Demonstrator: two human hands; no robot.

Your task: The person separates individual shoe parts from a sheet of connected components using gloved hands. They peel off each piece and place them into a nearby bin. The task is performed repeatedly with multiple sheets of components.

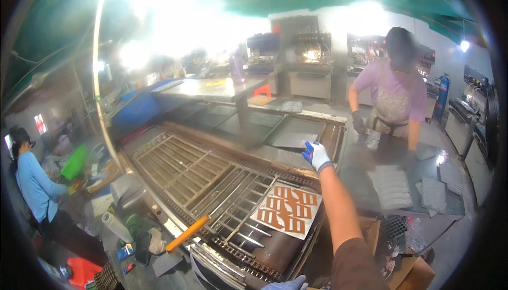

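Observation:
My right hand (317,156), in a white glove with blue fingertips, reaches out over the far side of the conveyor machine. Its fingers look apart, and I see nothing held in them. Close to it are a flat grey panel (295,140) and the machine's side rail. My left hand (286,286), in a blue-grey glove, shows only in part at the lower edge; what its fingers do is cut off. Between the hands, a white sheet (264,217) bearing several orange-brown cut-out shapes lies on the metal slats (241,200) of the conveyor.
An orange bar (188,233) sticks out at the machine's near left corner. Across on the right, a gloved co-worker (391,88) stands at a table with pale moulded pieces (391,186). Another person (37,184) works at the left. Cardboard boxes (413,274) stand low on the right.

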